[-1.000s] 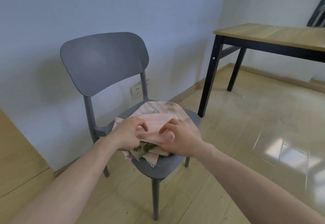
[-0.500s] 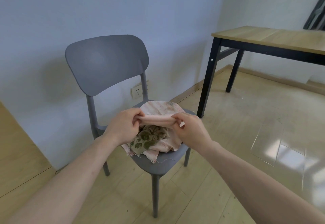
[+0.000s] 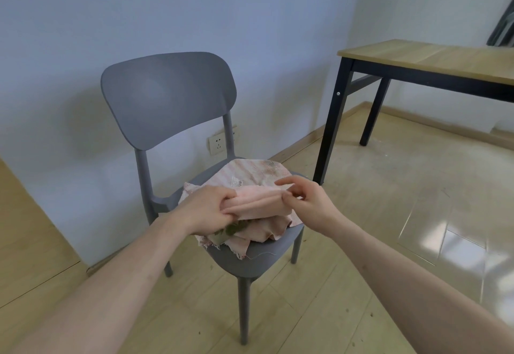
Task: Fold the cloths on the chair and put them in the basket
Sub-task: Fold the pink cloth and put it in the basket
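A grey chair [image 3: 169, 98] stands against the wall with a heap of cloths on its seat. A folded pink cloth [image 3: 257, 203] is stretched just above the heap. My left hand [image 3: 207, 210] pinches its left end and my right hand [image 3: 303, 200] pinches its right end. Under it lie a striped pale cloth [image 3: 256, 171] bearing a small label, a green leaf-patterned cloth [image 3: 230, 230] peeking out below my left hand, and more pink cloth at the seat's front. No basket is in view.
A wooden table [image 3: 434, 61] with black legs stands at the right, near the chair. A wall socket [image 3: 218, 142] sits behind the chair. Light wooden floor spreads in front and to the right.
Both hands rose from pressing on the heap and now hold the pink cloth's ends, drawn apart. The cloth has come down to hide most of the leaf-patterned cloth.
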The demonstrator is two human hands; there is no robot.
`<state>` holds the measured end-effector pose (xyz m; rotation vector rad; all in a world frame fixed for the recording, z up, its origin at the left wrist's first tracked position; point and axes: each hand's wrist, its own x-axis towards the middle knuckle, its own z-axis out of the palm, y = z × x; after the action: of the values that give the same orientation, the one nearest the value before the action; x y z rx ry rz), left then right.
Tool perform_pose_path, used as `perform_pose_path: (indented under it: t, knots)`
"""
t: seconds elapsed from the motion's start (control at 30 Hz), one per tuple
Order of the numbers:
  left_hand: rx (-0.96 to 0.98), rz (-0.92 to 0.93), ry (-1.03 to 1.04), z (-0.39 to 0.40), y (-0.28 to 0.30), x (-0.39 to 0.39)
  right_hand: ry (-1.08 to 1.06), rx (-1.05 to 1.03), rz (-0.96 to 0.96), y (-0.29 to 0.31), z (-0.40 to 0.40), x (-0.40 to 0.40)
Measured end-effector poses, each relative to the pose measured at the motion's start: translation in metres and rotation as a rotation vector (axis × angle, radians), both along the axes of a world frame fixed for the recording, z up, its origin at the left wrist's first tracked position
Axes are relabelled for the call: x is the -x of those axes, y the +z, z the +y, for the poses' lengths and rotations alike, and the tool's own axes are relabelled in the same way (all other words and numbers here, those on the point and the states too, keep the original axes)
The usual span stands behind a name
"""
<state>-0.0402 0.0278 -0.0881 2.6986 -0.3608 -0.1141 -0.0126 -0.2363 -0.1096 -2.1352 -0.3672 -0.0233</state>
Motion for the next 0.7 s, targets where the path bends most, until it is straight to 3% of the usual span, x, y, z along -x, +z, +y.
perform_pose_path:
  t: [0.13,0.37,0.7]
  knots:
    - [0.165,-0.014,0.088,0.003,-0.001,-0.012,-0.097,-0.137,0.052,-0.002,0.009,-0.014]
    - [0.45,0.023,0.272,0.008,-0.021,-0.037,-0.269,-0.157,0.117,-0.021,0.023,-0.041]
    - [0.444,-0.035,0.461,-0.005,-0.049,-0.068,-0.434,-0.21,0.232,-0.041,0.032,-0.07]
